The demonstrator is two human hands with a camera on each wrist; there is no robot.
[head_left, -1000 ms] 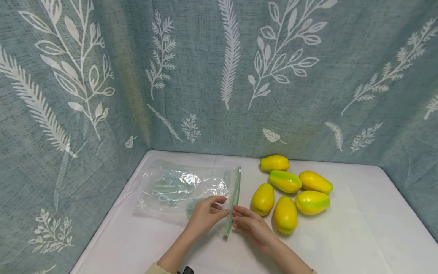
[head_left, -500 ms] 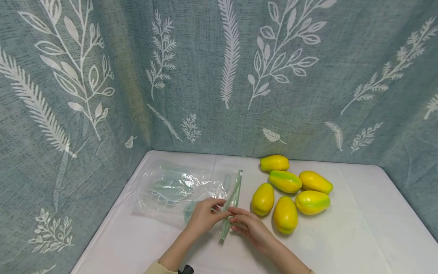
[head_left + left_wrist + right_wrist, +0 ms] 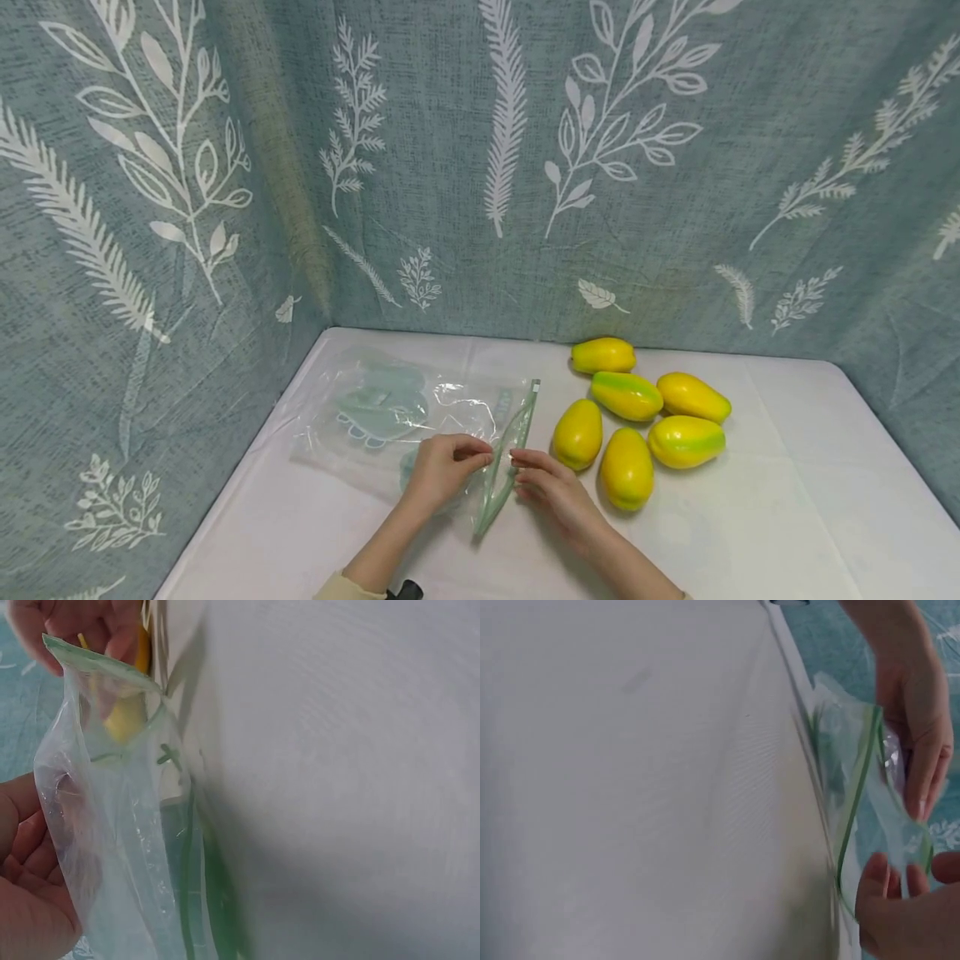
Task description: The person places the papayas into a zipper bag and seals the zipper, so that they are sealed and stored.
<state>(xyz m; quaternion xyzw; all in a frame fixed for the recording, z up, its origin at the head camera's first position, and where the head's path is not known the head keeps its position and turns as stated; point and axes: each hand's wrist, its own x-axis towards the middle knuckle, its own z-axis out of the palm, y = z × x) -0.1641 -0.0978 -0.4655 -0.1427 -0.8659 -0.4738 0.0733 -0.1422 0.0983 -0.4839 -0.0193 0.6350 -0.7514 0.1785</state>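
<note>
A clear zip bag (image 3: 457,400) with pale green print lies flat on the table, its green-edged mouth toward the right and gaping between my hands. My left hand (image 3: 442,471) pinches the plastic by the mouth, thumb against fingers. Opposite it, my right hand (image 3: 555,496) holds the green zip edge (image 3: 528,417) with bent fingers. The left wrist view shows the parted bag mouth (image 3: 112,667), with the right hand (image 3: 105,630) beyond it. In the right wrist view, the right-hand fingers (image 3: 874,877) are at the zip edge, below the left hand (image 3: 915,727).
Several yellow-green papaya-like fruits (image 3: 626,471) lie grouped right of the bag, the nearest close to my right hand. A white cloth covers the table (image 3: 780,467). Blue-green leaf-patterned curtains (image 3: 450,167) stand behind and to the left.
The bag's zip edges have come apart and its mouth now gapes. My fingertips, together half a second ago, have separated, left hand leftward and right hand slightly rightward. The fruits stay put.
</note>
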